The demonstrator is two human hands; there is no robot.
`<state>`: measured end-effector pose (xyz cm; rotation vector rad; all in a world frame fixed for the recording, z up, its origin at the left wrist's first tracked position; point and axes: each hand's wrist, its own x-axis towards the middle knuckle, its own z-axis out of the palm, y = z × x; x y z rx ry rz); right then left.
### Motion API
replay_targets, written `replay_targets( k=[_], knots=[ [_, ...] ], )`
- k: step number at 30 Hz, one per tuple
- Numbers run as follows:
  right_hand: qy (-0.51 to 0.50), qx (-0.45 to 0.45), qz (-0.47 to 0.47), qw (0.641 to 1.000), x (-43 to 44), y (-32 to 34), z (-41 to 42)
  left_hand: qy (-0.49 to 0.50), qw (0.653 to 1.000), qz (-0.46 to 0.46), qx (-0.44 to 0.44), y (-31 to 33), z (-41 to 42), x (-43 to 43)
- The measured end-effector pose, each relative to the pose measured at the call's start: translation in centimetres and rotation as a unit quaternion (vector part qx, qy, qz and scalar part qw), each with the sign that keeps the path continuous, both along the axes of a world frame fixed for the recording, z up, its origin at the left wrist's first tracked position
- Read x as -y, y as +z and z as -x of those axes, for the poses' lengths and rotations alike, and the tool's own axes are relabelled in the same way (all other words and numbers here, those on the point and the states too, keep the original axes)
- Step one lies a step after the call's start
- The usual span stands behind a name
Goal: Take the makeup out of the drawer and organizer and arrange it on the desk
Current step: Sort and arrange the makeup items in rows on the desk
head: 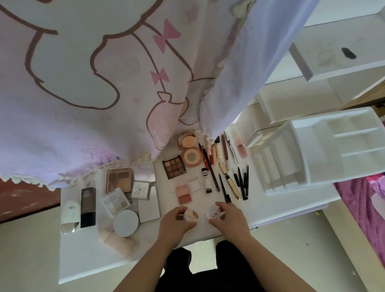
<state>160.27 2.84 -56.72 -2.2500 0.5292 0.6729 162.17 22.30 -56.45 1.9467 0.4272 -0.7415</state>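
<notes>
Gripping a small round pot [190,214] of cream shades, the left hand [173,220] curls its fingers round the pot's side at the near edge of the white counter [93,258]. Just beside it, the right hand [230,216] pinches a clear round lid [214,211] with dark lettering, held apart from the pot; whether the lid touches the counter I cannot tell. Beyond the hands, makeup lies in rows: a two-tone blush [184,194], a brown eyeshadow palette [173,167], a round peach compact [191,158], and a line of pencils [243,183] to the right. To the left lie a black foundation tube [88,207] and a pale round compact [126,223]. The white organizer [318,154] sits at the counter's right end. A cartoon-print cloth [76,84] hangs over the far side.
</notes>
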Motion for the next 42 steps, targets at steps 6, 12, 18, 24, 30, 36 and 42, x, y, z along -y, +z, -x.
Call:
replay_targets(
  k=[6, 12, 18, 24, 30, 36, 42],
  knots=[
    [0.014, 0.001, 0.047, 0.999, 0.0, -0.9, 0.6, -0.105, 0.988, -0.096, 0.061, -1.8, 0.3, 1.0],
    [0.021, 0.015, 0.052, 0.998, 0.2, -0.9, 0.5, -0.089, 0.985, -0.107, 0.098, -2.0, 0.2, 0.9],
    [0.033, 0.068, 0.044, 0.996, -1.7, 0.4, -1.5, -0.072, 0.963, -0.182, 0.185, -0.6, -0.1, -2.9],
    [0.105, 0.093, 0.008, 0.990, -7.0, 1.4, -6.1, -0.072, 0.922, -0.285, 0.254, 0.6, -1.7, -8.5],
    [0.189, 0.103, -0.006, 0.976, -13.8, 1.3, -9.8, -0.040, 0.936, -0.278, 0.213, 0.7, -2.4, -13.6],
    [0.282, 0.083, 0.038, 0.955, -17.9, -0.1, -10.7, 0.040, 0.973, -0.185, 0.136, 1.1, -1.8, -16.5],
    [0.289, 0.127, 0.073, 0.946, -18.7, -0.5, -10.2, 0.132, 0.978, -0.138, 0.082, 1.3, -2.5, -17.8]
  ],
)
